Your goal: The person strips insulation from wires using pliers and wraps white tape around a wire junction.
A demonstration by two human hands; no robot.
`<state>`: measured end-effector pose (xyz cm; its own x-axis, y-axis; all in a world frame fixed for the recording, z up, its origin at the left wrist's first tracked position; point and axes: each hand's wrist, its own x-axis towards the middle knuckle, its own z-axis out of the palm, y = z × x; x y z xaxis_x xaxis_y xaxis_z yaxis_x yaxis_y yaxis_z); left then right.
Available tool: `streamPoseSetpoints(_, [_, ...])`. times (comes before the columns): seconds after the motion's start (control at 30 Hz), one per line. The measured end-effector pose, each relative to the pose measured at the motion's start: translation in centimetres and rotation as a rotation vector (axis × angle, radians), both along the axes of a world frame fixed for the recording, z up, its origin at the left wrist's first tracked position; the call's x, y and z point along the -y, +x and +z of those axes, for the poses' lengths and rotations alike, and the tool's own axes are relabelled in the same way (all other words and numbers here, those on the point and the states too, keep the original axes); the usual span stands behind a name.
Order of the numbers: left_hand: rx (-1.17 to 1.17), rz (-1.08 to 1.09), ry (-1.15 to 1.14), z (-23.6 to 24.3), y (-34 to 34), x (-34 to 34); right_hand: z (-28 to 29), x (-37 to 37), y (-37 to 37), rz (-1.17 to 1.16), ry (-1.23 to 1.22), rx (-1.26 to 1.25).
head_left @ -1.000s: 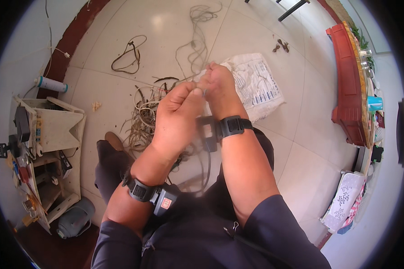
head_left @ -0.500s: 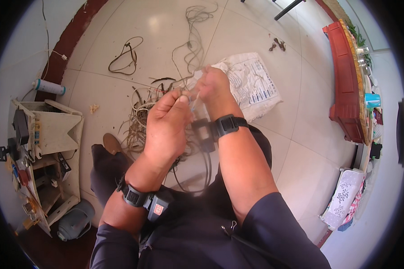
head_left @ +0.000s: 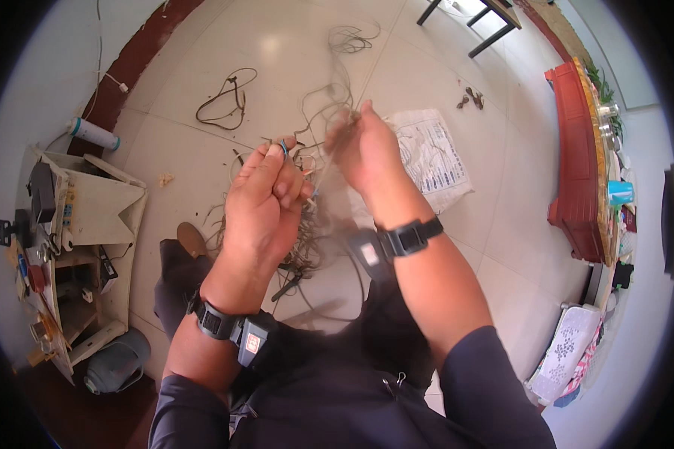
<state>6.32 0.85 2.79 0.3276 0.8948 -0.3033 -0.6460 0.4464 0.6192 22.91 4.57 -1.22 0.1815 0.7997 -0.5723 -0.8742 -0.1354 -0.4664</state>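
Between thumb and fingers of my left hand [head_left: 266, 191] is a thin cable with a blue piece [head_left: 284, 147] showing at the fingertips. My right hand [head_left: 373, 153] is raised to the right of it, thumb up. Its fingers are smeared by motion, and a pale blurred strand [head_left: 323, 176] runs beside them toward the left hand. Below and behind the left hand lies a tangled heap of cables [head_left: 303, 251] on the tiled floor, partly hidden by my hands. A loose thin cable [head_left: 326, 105] trails away from my hands to a coil [head_left: 352, 39] at the far side.
A white printed sack [head_left: 434, 153] lies right of my hands. A dark cable loop [head_left: 225, 112] is on the floor at far left, a small dark bundle [head_left: 470, 97] at far right. A worn cabinet [head_left: 97, 217] stands left, a red wooden one [head_left: 577, 157] right.
My hands have moved apart; the right one has swung right and its palm has turned. The left hand has shifted slightly left, showing the blue piece. The view has shifted a little.
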Motion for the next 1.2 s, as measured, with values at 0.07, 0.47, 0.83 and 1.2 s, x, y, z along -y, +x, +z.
streamPoseSetpoints(0.07, [0.085,0.06,-0.068,0.4,0.2,-0.2,1.2,2.2,-1.1,0.102,-0.02,0.009])
streamPoseSetpoints(0.47, [-0.248,-0.139,0.188,-2.3,0.9,2.2,1.7,2.7,0.3,-0.028,0.162,-0.038])
streamPoseSetpoints(0.83, [-0.082,0.032,0.187,-2.4,1.5,0.8,2.1,3.0,-0.6,0.047,0.187,-0.006])
streamPoseSetpoints(1.2, [0.172,-0.1,0.123,-0.1,-0.1,0.0,3.3,4.5,-0.3,0.24,0.249,-0.066])
